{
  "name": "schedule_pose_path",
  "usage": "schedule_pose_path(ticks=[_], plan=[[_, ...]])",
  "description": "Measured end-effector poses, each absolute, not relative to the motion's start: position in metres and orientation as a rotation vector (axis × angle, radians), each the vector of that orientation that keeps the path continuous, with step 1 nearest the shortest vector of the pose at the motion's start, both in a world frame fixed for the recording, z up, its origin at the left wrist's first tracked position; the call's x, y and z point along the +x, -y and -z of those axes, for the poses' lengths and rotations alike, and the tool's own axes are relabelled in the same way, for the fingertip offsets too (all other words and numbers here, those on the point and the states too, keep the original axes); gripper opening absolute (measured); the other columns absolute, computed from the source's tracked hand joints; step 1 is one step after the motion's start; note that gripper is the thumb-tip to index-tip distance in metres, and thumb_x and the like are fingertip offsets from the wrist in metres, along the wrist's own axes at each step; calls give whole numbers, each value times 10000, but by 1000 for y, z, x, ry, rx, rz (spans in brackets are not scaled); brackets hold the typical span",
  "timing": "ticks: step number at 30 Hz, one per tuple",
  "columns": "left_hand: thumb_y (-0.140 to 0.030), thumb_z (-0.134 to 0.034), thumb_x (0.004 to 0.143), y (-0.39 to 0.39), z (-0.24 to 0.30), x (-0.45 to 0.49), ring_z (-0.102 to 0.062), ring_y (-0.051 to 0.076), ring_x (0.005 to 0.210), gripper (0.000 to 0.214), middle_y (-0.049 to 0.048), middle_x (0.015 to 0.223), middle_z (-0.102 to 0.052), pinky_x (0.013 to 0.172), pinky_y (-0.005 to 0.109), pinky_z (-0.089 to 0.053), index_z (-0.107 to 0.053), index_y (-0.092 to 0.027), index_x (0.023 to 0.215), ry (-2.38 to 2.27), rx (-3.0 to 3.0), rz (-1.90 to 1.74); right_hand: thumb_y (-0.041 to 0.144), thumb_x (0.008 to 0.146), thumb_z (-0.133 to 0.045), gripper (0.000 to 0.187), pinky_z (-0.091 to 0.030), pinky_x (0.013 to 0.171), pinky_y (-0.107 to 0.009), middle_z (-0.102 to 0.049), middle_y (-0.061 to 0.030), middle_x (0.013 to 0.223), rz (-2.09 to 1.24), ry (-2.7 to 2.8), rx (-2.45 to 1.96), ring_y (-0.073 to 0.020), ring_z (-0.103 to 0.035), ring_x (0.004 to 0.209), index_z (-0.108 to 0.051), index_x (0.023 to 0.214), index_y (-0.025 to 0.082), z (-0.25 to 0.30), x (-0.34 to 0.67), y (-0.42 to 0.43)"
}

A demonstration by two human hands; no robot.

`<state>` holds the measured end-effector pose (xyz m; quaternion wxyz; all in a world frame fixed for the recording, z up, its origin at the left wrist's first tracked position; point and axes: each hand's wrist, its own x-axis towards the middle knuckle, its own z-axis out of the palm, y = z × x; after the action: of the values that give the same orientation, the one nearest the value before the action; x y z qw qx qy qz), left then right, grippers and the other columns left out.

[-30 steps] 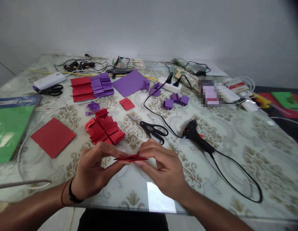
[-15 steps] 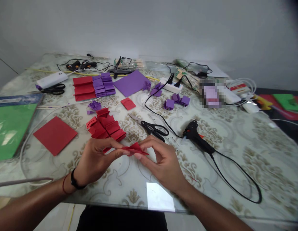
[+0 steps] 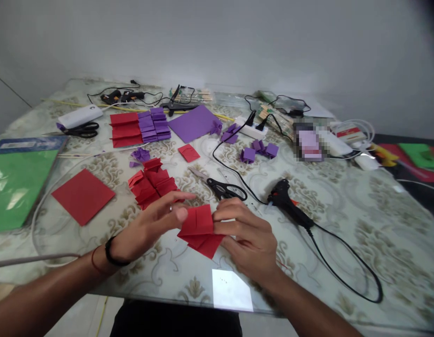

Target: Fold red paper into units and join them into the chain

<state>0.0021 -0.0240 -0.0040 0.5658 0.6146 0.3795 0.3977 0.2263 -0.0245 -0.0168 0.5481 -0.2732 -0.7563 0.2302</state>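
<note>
A folded piece of red paper [image 3: 199, 223], with flaps and creases, is held above the front of the table by my right hand [image 3: 248, 236], its fingers closed on the paper's right edge. My left hand [image 3: 152, 227] is at the paper's left side with fingers stretched out; its thumb is close to the upper left corner, and I cannot tell whether it touches. Just behind my left hand lies a cluster of folded red paper pieces [image 3: 155, 182], partly covered by the fingers. Black-handled scissors [image 3: 222, 187] rest beyond my right hand.
A black glue gun [image 3: 289, 201] with a looping cable lies to the right. Left are a flat red square [image 3: 83, 196] and a green paper pack [image 3: 22, 187]. Purple paper [image 3: 194, 122], folded purple pieces [image 3: 248, 155], a white power strip [image 3: 252, 128] and cables lie farther back.
The red paper has turned so its creased face shows and its flaps spread downward. My left hand has let go of its pinch and opened its fingers; my right hand still grips the paper.
</note>
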Motion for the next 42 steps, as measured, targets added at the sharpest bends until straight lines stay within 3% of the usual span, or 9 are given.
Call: schedule_pose_path(ticks=[4,9,16,20,24,30,35,42], plan=[[-258,-849,860,22,6,1,-802,228,911,507,72,1069,-812,749,302,-665,-652,-274,1326,-749,1113,-845,100,914,-740,122,-563,750,-400,-733,-50,895,-571,1842,-650,-201,-676,796,-745,920,222,15,225,24],[-103,-884,773,21,-1,1,-797,189,852,565,19,977,-803,746,266,-666,-680,-278,1270,-761,1150,-927,80,897,-724,151,-569,730,-382,-706,-55,895,-661,1850,-692,-201,-677,808,-732,956,218,13,223,25],[-93,-861,792,24,-2,1,-789,191,901,258,43,962,-806,814,274,-658,-705,-190,973,-771,1280,-1007,92,941,-723,132,-557,736,-360,-728,-51,868,-751,1805,-640,-187,-681,792,-735,1018,198,17,223,27],[-113,-819,850,27,-1,3,-773,147,835,225,26,933,-799,753,219,-631,-687,-182,1020,-829,1268,-1014,88,953,-724,202,-547,720,-334,-741,-43,890,-753,1797,-599,-168,-676,778,-744,1113,211,17,223,27],[-123,-796,878,29,-1,3,-744,115,832,200,2,911,-772,772,183,-598,-697,-186,1040,-862,1259,-1008,-4,937,-680,228,-532,719,-330,-705,-50,890,-757,1863,-540,-167,-659,795,-772,1018,188,16,225,27],[-132,-750,915,27,-5,-2,-681,119,825,413,6,957,-715,734,197,-559,-682,-248,1306,-773,1310,-834,-26,903,-709,234,-525,745,-319,-677,-44,957,-821,1868,-556,-157,-650,841,-779,951,192,19,227,27],[-129,-716,932,22,-6,-3,-662,167,959,136,54,1057,-706,850,265,-545,-723,-193,1051,-674,1375,-773,2,916,-720,204,-543,786,-308,-674,-48,991,-893,1893,-556,-157,-673,890,-782,951,193,20,228,27],[-169,-731,926,23,-5,-4,-660,169,880,78,44,983,-662,770,274,-546,-683,-188,984,-629,1241,-741,3,935,-690,225,-546,825,-284,-638,-37,1041,-923,1913,-571,-146,-666,950,-781,943,209,18,229,28]])
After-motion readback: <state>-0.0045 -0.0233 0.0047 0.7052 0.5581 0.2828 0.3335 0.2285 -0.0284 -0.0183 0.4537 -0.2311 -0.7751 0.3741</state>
